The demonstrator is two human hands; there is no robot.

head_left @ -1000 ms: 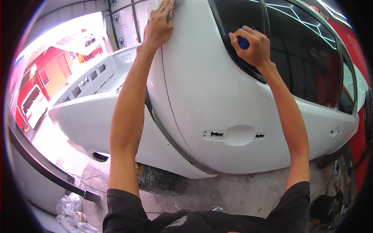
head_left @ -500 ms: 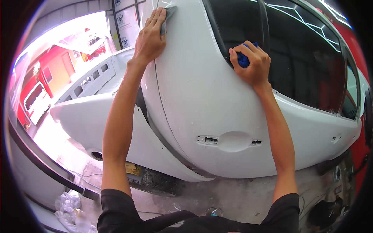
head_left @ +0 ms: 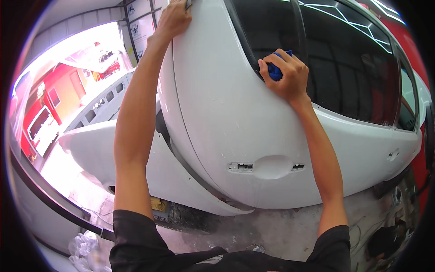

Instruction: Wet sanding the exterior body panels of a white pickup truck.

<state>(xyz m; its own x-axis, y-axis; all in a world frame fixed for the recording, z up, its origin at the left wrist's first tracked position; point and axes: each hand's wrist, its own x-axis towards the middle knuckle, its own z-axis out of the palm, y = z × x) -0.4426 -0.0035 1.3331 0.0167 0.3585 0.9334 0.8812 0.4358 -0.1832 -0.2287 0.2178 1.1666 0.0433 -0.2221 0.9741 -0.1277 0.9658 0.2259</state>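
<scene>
At the top edge of the view my left hand [head_left: 174, 19] lies on the upper pillar of a white pickup's cab. Its fingertips are cut off, but a corner of a grey sheet of sandpaper [head_left: 188, 4] shows beside them. My right hand [head_left: 286, 75] is wrapped round a bunched blue cloth [head_left: 274, 71] against the lower edge of the dark side window [head_left: 349, 68]. Below, the white door [head_left: 244, 122] has small wet-looking specks and a bare handle recess [head_left: 270, 167] with its handle off.
The truck's loose-looking white rear side panel [head_left: 149, 167] flares out left of the door. A dark tyre [head_left: 190, 216] sits under it. Crumpled clear plastic [head_left: 84, 245] lies at lower left. A dark-haired person [head_left: 385, 240] is low down at lower right.
My left hand has slid further up the pillar with the sandpaper, partly out of view. My right hand stays on the cloth at the window edge; the view has shifted slightly.
</scene>
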